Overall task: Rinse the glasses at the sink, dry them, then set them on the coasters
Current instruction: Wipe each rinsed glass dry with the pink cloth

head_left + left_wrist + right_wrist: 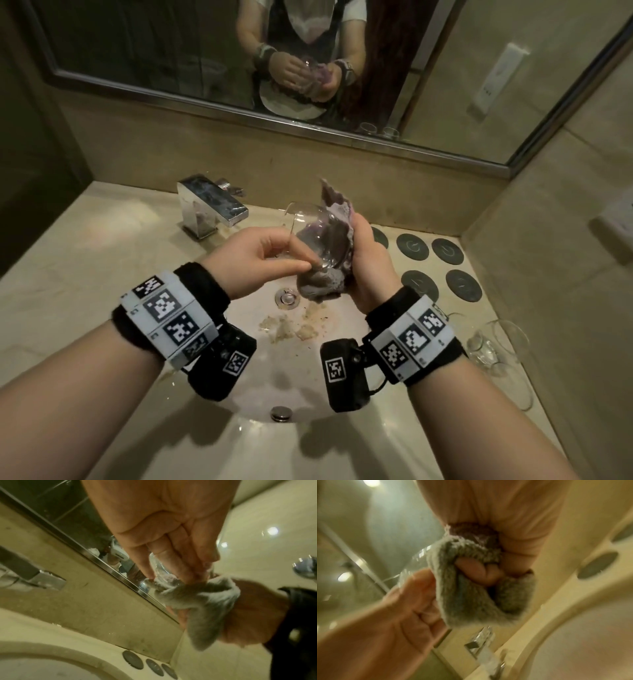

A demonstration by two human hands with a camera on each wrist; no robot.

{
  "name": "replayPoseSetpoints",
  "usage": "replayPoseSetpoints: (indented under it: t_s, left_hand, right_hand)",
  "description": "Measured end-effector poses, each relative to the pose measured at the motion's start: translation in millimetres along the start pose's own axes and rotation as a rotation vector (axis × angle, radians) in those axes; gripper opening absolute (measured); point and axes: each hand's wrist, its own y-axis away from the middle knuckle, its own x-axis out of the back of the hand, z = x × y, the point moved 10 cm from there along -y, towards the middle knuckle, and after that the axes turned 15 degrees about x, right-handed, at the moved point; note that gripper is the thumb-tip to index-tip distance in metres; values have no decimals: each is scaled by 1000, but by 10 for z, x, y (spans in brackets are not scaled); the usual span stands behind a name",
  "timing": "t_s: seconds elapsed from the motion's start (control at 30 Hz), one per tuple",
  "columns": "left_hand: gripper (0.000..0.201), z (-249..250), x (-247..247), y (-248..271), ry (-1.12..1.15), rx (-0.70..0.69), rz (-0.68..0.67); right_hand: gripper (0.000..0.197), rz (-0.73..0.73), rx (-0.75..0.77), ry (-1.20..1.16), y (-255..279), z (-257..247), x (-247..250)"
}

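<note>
A clear glass (308, 233) is held tilted over the sink, rim toward the faucet. My left hand (301, 261) pinches its lower end between thumb and fingers. My right hand (363, 255) grips a purple-grey cloth (320, 286) wrapped round the bowl of the glass. In the left wrist view the left fingers (173, 561) lie on the glass (157, 566) just above the cloth (197, 601). The right wrist view shows curled right fingers (477, 572) buried in the cloth (467, 599), with the glass (419, 555) beside the left hand (402, 608). Several dark round coasters (447, 251) lie bare on the counter right of the sink.
A chrome faucet (212, 205) stands at the back left of the basin (239, 421), and the drain (287, 297) is below my hands. More clear glasses (496, 346) stand on the counter at the right, near the side wall. A mirror (205, 96) runs along the back wall.
</note>
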Motion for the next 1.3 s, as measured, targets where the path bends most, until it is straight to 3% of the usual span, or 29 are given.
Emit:
replayPoseSetpoints:
  t_s: [0.07,0.17,0.23,0.3,0.37,0.5,0.6,0.7,0.77,0.83,0.93,1.07,1.13,1.2,1.27,1.3]
  left_hand:
    - [17,-71,25,-10,213,106,-32]
    - [29,-230,17,-21,708,338,-127]
    - [25,-264,11,-25,792,405,-134]
    - [17,-226,-8,-27,738,381,-114]
    - [15,-161,-7,-32,649,288,-88]
    - [10,77,37,21,141,-9,-28]
    - [13,141,46,38,-134,-149,-21]
    - [13,107,117,21,-155,-139,-11]
    - [14,55,187,16,-44,-107,19]
    - [12,-25,254,12,204,-29,65]
    - [23,-219,197,-37,499,173,79]
    - [17,-256,-9,-24,701,274,3]
    - [18,-257,22,-5,676,228,25]
    - [16,-193,128,29,510,157,64]
    - [11,-97,201,55,299,106,97]
    - [4,-81,235,59,305,98,116]
  right_hand:
    - [44,12,177,180,-31,-149,42]
    - [26,-13,409,338,28,-335,39]
    - [20,-67,518,458,78,-376,-20]
    - [26,-76,588,543,115,-419,-43]
    - [30,-56,545,466,89,-430,-37]
    - [52,-56,43,15,-65,-23,-45]
    - [59,-132,-113,-139,0,57,-139]
    - [59,-50,-43,-46,-67,19,-93]
    - [62,9,70,41,-103,-77,-65]
    - [44,37,223,184,-106,-211,-15]
    - [19,43,484,419,19,-473,-11]
    - [37,9,645,567,147,-566,-148]
    - [33,-9,601,510,131,-562,-145]
    - [30,-60,392,377,49,-433,-156]
    - [44,-139,165,245,-10,-241,-187]
    - [45,-161,98,170,-2,-200,-210]
